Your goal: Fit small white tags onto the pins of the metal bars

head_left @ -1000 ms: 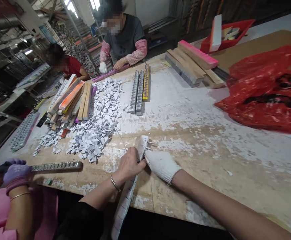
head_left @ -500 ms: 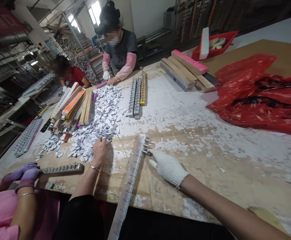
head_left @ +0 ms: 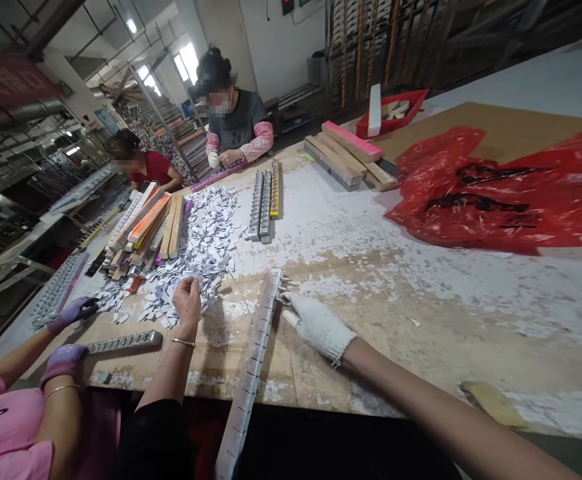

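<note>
A long white slotted strip (head_left: pixel 253 363) lies from the near table edge toward the middle. My right hand (head_left: pixel 315 325), in a white knit glove, rests beside its far end, fingers curled at small metal pins (head_left: pixel 285 291) sticking out there. My left hand (head_left: pixel 187 300), bare with a thin bracelet, reaches into the heap of small grey-white paper tags (head_left: pixel 203 240), fingers bent as if pinching some; what it holds is too small to tell.
A person in pink with purple gloves (head_left: pixel 65 357) works a metal strip (head_left: pixel 123 343) at near left. Two more people sit at the far side. Stacked wooden bars (head_left: pixel 145 223), filled strips (head_left: pixel 263 200), wood blocks (head_left: pixel 348 157) and a red plastic bag (head_left: pixel 501 190) lie on the worn table (head_left: pixel 421 293).
My left hand left the white strip and moved left into the tag heap. My right hand stayed at the strip's far end. The view tilted up slightly.
</note>
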A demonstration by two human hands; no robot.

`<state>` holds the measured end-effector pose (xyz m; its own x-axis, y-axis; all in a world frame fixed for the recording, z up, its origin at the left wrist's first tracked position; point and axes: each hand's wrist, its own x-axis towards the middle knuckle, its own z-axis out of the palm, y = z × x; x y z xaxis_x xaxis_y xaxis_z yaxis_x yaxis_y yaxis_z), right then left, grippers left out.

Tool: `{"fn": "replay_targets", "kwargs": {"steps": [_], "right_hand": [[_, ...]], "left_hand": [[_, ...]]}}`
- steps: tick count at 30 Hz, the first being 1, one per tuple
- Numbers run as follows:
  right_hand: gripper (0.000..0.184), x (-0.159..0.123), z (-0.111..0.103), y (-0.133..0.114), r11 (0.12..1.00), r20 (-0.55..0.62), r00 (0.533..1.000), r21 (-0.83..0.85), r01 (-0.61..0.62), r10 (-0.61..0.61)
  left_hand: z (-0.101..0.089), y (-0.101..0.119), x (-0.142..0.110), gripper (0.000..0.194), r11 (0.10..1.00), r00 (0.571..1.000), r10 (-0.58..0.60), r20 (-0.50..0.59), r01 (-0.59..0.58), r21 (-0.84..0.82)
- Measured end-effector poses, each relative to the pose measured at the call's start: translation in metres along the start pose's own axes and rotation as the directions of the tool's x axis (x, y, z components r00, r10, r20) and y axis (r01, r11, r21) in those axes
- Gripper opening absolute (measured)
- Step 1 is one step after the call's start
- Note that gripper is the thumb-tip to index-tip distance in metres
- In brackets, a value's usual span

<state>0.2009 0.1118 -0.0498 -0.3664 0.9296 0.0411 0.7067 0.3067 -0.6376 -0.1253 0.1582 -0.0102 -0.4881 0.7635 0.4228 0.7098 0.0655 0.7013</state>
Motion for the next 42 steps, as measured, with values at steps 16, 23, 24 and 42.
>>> {"fn": "replay_targets", "kwargs": {"steps": [16,23,24,42], "right_hand": [[0.027,-0.006,-0.002,-0.006,0.986,0.072,0.987,-0.095,-0.139,0.146],[0.034,0.003,0.018,-0.005,0.959,0.099,0.99,-0.275,-0.071,0.102],[0.035,0.004,0.021,-0.008,0.957,0.105,0.991,-0.284,-0.054,0.087],[0.022,0.015,0.021,-0.026,0.895,0.247,0.968,-0.439,0.075,0.04]], "left_hand": [[0.023,0.091,-0.117,0.055,0.983,0.771,0.142,0.621,-0.184,0.003],[0.045,0.069,-0.117,0.019,0.919,0.683,0.155,0.714,-0.365,0.149],[0.046,0.067,-0.116,0.017,0.926,0.684,0.165,0.71,-0.356,0.128],[0.047,0.059,-0.117,0.025,0.98,0.703,0.119,0.701,-0.198,0.032]]}}
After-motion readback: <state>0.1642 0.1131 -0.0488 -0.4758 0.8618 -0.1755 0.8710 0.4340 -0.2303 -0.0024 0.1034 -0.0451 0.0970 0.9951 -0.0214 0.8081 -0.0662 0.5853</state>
